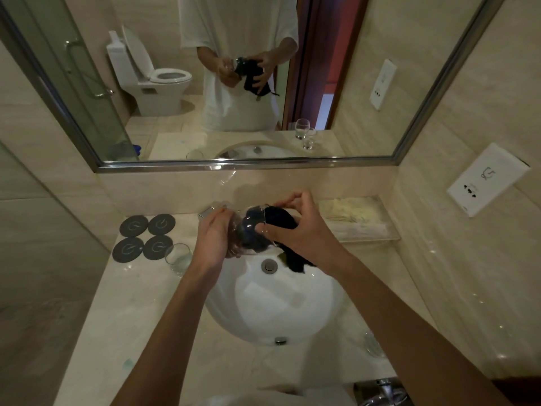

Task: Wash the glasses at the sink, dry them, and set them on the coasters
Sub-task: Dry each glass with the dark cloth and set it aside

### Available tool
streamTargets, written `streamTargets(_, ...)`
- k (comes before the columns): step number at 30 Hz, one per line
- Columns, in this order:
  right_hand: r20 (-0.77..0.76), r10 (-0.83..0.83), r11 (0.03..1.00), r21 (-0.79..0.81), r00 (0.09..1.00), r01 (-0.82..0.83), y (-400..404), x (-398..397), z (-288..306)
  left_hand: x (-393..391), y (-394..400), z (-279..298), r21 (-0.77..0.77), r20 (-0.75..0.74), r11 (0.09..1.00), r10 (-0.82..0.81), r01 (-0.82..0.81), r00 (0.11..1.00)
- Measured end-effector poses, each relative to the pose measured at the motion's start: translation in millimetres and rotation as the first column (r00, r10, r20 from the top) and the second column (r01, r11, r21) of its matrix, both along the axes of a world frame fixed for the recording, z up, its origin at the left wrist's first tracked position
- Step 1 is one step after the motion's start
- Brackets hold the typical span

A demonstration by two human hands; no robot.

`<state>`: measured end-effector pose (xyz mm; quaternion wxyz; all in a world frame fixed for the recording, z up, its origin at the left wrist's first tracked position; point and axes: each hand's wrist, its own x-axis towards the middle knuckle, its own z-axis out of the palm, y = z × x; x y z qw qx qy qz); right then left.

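Over the back of the white sink (292, 312) my left hand (212, 238) grips a clear glass (244, 230) lying on its side. A dark cloth (281, 219) is stuffed into its mouth, and my right hand (295, 230) holds that cloth at the rim, its tail hanging toward the drain. Another clear glass (178, 259) stands on the counter left of the sink, beside several dark round coasters (146, 238). A further glass (373, 345) shows faintly at the sink's right front.
The chrome tap (212, 212) sits behind my hands. A mirror (234, 83) fills the wall above. A clear tray of packets (357, 218) is at the back right, a wall socket plate (487, 180) on the right wall.
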<state>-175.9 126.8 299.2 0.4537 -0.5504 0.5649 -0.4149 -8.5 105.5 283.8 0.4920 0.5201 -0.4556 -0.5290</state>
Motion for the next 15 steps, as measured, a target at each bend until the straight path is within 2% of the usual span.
streamTargets(3, -0.038, 0.088, 0.967, 0.241, 0.995, -0.077, -3, -1, 2, 2, 4, 6, -0.077, -0.008, 0.997, 0.029, -0.029, 1.0)
streamTargets(5, 0.021, 0.146, 0.947, 0.285, 0.989, -0.146, -3, 2, 0, 3, 3, 5, -0.179, 0.072, 0.982, -0.049, 0.061, 0.996)
streamTargets(7, -0.027, 0.154, 0.963, 0.228, 0.988, -0.144, -4, 5, -3, 6, 2, 1, -0.217, 0.105, 0.967, -0.115, 0.136, 0.988)
streamTargets(11, -0.245, 0.124, 0.992, 0.015, 0.961, -0.125, -7, 11, -11, 12, -5, -4, -0.246, 0.236, 0.941, -0.175, 0.233, 0.956)
streamTargets(15, -0.315, 0.053, 0.966, -0.223, 0.947, -0.129, -6, 11, -21, 17, -13, -6, -0.166, 0.277, 0.935, -0.261, 0.313, 0.925)
